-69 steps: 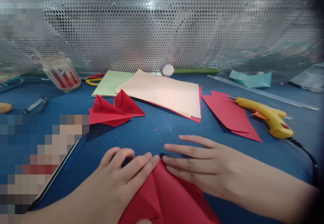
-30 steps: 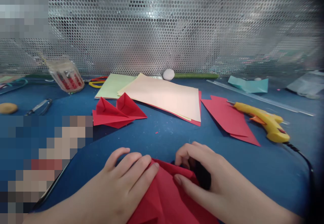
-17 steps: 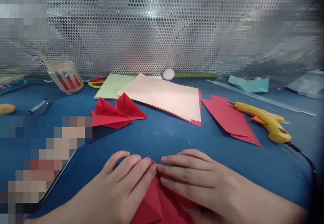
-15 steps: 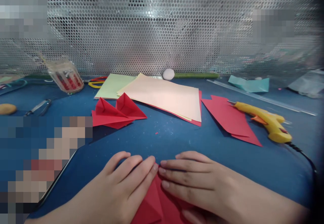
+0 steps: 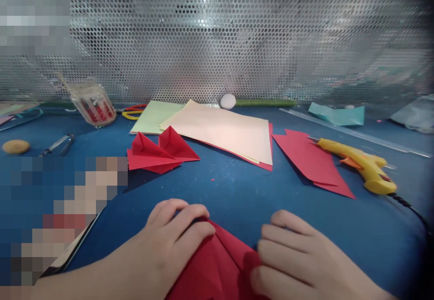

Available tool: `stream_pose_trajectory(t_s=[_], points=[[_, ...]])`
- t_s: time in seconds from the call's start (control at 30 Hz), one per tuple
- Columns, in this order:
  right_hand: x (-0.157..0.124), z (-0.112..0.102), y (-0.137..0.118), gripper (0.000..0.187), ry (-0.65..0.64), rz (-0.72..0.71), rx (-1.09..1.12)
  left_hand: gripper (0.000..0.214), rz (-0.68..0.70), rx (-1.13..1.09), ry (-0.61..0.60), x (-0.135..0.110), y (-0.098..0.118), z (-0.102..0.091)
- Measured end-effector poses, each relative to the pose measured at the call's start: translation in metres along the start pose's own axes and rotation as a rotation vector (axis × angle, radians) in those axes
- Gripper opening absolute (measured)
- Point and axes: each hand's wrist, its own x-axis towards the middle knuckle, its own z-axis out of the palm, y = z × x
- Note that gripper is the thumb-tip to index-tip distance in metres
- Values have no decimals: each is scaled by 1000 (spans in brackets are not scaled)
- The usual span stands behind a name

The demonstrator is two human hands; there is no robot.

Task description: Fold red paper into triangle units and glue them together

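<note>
A red paper sheet, partly folded with a point facing away from me, lies on the blue table at the near edge. My left hand rests on its left side, fingers curled down over the tip and pressing it flat. My right hand lies on the right side of the sheet, fingers bent and pressing along the right edge of the fold. Neither hand lifts the paper off the table.
Folded red paper shapes lie ahead, with a stack of cream, green and red sheets behind them. A red offcut and a yellow glue gun lie right. A plastic jar, scissors and a perforated metal screen stand at the back.
My right hand has slid from the paper's tip rightwards and back along the fold's right edge, uncovering the folded flap. The left hand has stayed on the tip.
</note>
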Motion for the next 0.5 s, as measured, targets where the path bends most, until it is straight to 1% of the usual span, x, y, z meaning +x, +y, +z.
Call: stream_pose_trajectory(t_s=[0.07, 0.1, 0.17, 0.23, 0.3, 0.4, 0.47, 0.5], points=[[1, 10, -6, 62, 31, 67, 49, 61, -69, -158, 29, 1, 1, 1], [-1, 16, -8, 63, 86, 84, 77, 56, -97, -206, 34, 2, 1, 2], [-9, 27, -10, 59, 121, 110, 98, 43, -156, -251, 38, 5, 1, 2], [-15, 31, -10, 49, 112, 135, 86, 34, -197, -268, 38, 6, -1, 2], [-17, 27, -8, 35, 79, 171, 80, 33, -210, -281, 38, 8, -3, 2], [-13, 9, -6, 18, -38, 240, 102, 34, -196, -300, 37, 8, -5, 1], [-9, -2, -7, 16, -116, 285, 129, 35, -164, -330, 35, 6, -4, 1], [-7, -6, -8, 19, -140, 306, 147, 37, -139, -355, 37, 5, -2, 2]])
